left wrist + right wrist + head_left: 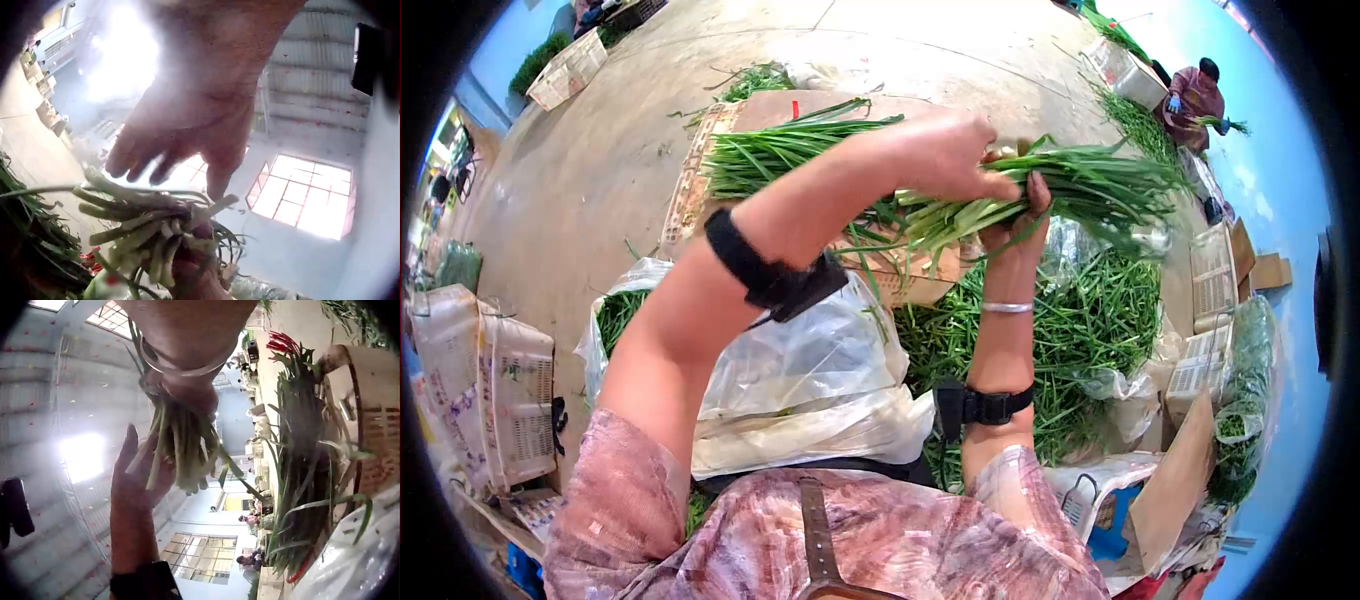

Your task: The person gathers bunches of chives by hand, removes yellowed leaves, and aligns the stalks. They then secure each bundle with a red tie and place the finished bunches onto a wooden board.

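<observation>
My right hand grips a bunch of green stalks, long-leaved like chives or green garlic, raised in front of me. Its leaves fan out to the right, and the pale cut ends point left. At those ends is my left hand, its fingers extended and partly spread in the left wrist view. In the right wrist view the left hand has its fingers right beside the stem ends. Beyond my left forearm, a pile of similar stalks lies on cardboard over a crate.
Loose green stalks heap up below my right forearm. White plastic sheeting covers the space before my lap. Plastic crates stand at the left, with more crates at the right. Another person sits at the far right by the wall.
</observation>
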Demonstrator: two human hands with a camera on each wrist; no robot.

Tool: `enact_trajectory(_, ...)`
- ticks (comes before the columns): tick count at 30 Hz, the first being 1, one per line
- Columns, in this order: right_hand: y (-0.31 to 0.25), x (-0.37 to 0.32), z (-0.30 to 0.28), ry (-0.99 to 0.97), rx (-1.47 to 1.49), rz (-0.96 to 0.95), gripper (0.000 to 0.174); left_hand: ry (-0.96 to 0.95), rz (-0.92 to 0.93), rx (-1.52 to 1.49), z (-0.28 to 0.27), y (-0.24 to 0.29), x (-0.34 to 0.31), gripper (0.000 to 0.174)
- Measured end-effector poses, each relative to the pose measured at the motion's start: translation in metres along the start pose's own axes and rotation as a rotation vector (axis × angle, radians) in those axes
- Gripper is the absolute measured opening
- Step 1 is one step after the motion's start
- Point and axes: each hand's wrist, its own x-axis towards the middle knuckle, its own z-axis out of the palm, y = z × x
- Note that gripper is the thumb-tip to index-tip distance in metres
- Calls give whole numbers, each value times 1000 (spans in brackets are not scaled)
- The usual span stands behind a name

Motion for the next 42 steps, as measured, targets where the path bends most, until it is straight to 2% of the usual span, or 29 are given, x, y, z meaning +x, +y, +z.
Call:
enact_trajectory(1,8,-6,6,8,29,-78,48,-34,-24,50,4,2,-7,72)
enact_trajectory(3,16,-16,-1,44,92,-50,47,42,-57,70,24,-3,-25,93)
enact_trajectory(5,26,-28,-3,39,99,-26,48,48,-68,103,39,0,-49,107)
enact_trajectory(6,31,-34,-2,43,123,-13,46,43,-67,104,41,-6,-57,107)
enact_trajectory(8,38,-44,-4,69,136,4,46,-34,-156,-296,46,-18,-72,117)
enact_trajectory(9,42,-46,-3,75,140,4,46,-40,-159,-296,53,-21,-75,117)
enact_trajectory(11,50,-50,2,30,165,-18,52,-19,-77,-31,67,-25,-83,120)
enact_trajectory(15,59,-49,4,22,279,-19,52,179,-100,139,80,-29,-91,113)
enact_trajectory(16,61,-52,7,24,300,-5,52,264,-66,159,88,-31,-94,106)
enact_trajectory(17,64,-54,6,25,300,-4,52,263,-66,158,95,-33,-96,106)
enact_trajectory(19,71,-58,4,64,321,28,46,307,-172,132,107,-38,-100,99)
enact_trajectory(20,71,-59,6,189,304,58,40,377,-155,119,113,-40,-103,89)
enact_trajectory(21,73,-61,5,192,305,60,40,375,-158,118,117,-43,-106,89)
enact_trajectory(23,75,-66,7,265,344,80,38,334,-227,63,118,-43,-110,78)
enact_trajectory(24,76,-70,8,268,377,76,40,331,-221,61,118,-44,-110,78)
enact_trajectory(26,78,-72,8,265,366,82,38,258,-255,-10,116,-47,-111,61)
enact_trajectory(28,75,-74,12,260,358,90,37,203,-290,-30,113,-47,-112,55)
enact_trajectory(30,69,-73,21,349,338,160,35,144,-357,-58,109,-43,-112,42)
enact_trajectory(32,61,-71,17,366,282,198,35,139,-356,-35,105,-41,-114,41)
enact_trajectory(33,55,-72,16,529,123,75,36,136,-360,-14,104,-40,-116,40)
enact_trajectory(34,42,-70,15,613,137,46,36,133,-360,-16,99,-36,-119,40)
enact_trajectory(37,-11,-69,-22,859,54,-34,35,18,-404,40,80,-24,-131,38)
enact_trajectory(40,-72,-93,-109,874,-185,-44,31,-17,-348,-2,69,-21,-151,37)
enact_trajectory(42,-107,-120,-126,879,-349,-95,29,-195,-298,-255,61,-13,-165,35)
